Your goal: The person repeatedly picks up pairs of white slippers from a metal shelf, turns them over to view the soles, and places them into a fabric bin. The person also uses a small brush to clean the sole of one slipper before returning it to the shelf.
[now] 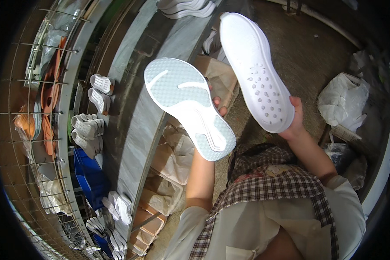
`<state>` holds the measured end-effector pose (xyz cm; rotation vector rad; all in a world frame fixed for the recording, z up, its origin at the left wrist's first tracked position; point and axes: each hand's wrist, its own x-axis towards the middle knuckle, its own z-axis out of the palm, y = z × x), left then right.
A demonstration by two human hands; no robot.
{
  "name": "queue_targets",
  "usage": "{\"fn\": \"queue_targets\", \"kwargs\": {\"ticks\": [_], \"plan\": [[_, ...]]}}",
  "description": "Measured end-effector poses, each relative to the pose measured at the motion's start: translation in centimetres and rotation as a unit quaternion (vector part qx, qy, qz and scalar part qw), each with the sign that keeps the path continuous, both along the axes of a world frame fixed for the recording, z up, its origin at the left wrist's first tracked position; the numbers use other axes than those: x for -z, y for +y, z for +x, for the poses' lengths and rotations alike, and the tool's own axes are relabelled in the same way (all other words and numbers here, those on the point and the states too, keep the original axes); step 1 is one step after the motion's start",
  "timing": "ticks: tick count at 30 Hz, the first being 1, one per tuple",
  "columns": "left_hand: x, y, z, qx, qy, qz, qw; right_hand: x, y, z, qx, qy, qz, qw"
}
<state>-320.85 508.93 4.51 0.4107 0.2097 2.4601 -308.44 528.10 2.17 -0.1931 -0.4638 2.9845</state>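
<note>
Two white shoe soles are held up in front of me, one in each hand. My left hand (219, 104) grips the left shoe sole (184, 106) from behind, so only some fingertips show past its right edge. That sole turns its tread outward, with pale grey-green textured patches at the forefoot and heel. My right hand (294, 119) holds the right shoe sole (255, 73) by its lower end, the thumb on the right rim. Its inner side faces me, dotted with round dimples over the lower half. The two soles are apart.
A long grey bench (136, 115) runs along the left, with stacked white soles (188, 8) at its far end and more white soles (119, 207) near. Beyond it stand a blue bin (89, 173) and a wire mesh rack (39, 112). A white plastic bag (344, 102) sits at right.
</note>
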Motion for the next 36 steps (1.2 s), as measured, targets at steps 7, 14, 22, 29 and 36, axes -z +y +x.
{"fn": "queue_targets", "kwargs": {"ticks": [7,14,22,29,36], "plan": [[1.9,-0.1,1.0,0.053,-0.124,-0.154,0.979,-3.2,-3.4,-0.6,0.037,0.161,0.545,0.822],[2.0,-1.2,2.4,-0.001,-0.054,-0.193,0.98,-4.0,-4.6,-1.4,0.024,0.259,0.602,0.755],[0.0,-0.5,3.3,-0.019,-0.065,-0.238,0.969,-4.2,-4.5,-2.1,0.011,0.265,0.564,0.782],[2.2,-1.8,3.0,0.012,-0.121,-0.279,0.953,-4.7,-4.6,-2.8,-0.08,0.223,0.412,0.88],[1.9,-1.8,2.1,-0.017,-0.14,-0.304,0.942,-4.0,-4.5,-3.5,-0.085,0.177,0.415,0.888]]}}
